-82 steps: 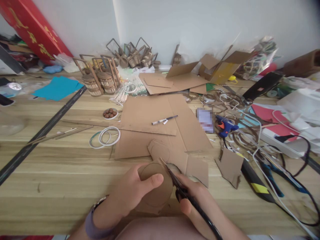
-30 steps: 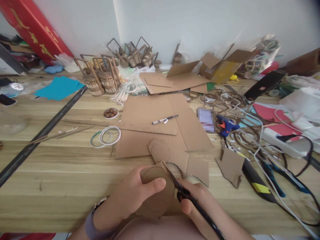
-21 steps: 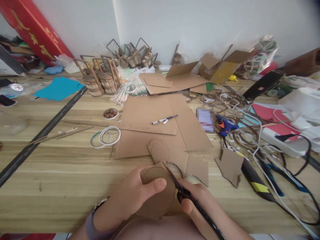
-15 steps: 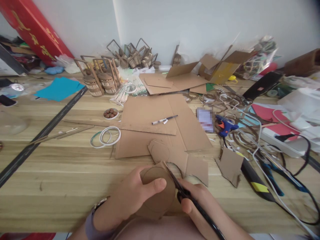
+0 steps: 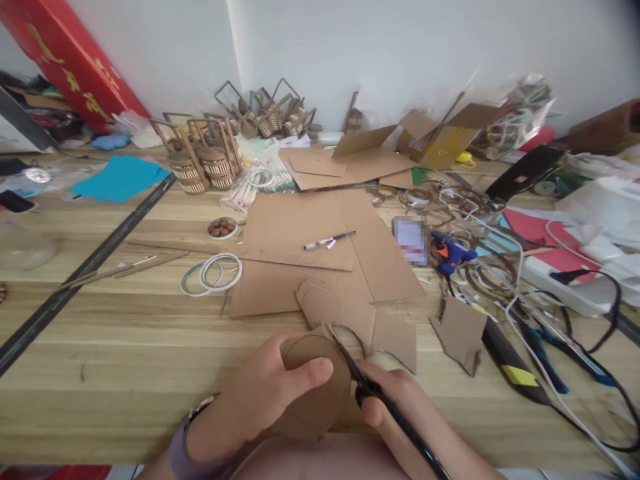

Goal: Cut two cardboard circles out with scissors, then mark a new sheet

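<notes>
My left hand is closed on a piece of cardboard, its thumb lying across the top face. A round outline is drawn on that cardboard, which is held low over the table's near edge. My right hand grips black-handled scissors. Their blades lie along the right-hand edge of the cardboard, close to the drawn line. One long handle runs back under my right wrist. Just beyond my hands are cardboard offcuts with curved edges, one bearing a smaller drawn circle.
Large cardboard sheets lie ahead with a pen on them. Tape rings and a bowl of brown balls are leftward. Rightward are a blue glue gun, pliers, cables and a black-yellow tool. Small baskets stand behind.
Almost nothing differs. Both hands keep their hold, and the cardboard and scissors stay in nearly the same place.
</notes>
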`<state>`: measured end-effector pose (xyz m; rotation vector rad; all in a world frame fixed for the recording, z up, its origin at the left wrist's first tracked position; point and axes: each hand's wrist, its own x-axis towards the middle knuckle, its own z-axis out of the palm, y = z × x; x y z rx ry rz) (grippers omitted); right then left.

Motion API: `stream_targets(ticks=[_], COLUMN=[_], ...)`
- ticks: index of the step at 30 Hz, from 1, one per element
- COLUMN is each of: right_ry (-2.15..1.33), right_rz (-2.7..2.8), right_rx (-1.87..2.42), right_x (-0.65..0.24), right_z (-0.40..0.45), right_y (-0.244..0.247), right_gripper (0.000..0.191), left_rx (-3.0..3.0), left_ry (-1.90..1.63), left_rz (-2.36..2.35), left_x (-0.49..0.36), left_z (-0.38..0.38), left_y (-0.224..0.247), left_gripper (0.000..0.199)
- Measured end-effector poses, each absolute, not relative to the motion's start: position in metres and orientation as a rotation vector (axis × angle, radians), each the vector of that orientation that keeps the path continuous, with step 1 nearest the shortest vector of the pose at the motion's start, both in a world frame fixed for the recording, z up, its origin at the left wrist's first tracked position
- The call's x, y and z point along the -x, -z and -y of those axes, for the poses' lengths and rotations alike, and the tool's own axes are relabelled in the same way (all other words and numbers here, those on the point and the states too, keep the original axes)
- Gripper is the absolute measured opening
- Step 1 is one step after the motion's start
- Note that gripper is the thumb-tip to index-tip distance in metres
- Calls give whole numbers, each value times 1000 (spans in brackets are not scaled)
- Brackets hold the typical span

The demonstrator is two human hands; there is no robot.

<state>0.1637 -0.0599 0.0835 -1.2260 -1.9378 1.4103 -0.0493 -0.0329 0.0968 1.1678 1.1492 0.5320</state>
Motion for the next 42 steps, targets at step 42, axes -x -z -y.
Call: stream_targets(ticks=[42], right_ry=[-1443], right_rz=[1927], right_rx=[1230], right_x=[-168], right_z=[53], right_y=[-84], right_gripper=[97], left_rx=[-1213], left_ry=[-472], left_rz=[-1124], left_x=[49], left_z=[32], left_y=[-95], left_gripper=[42])
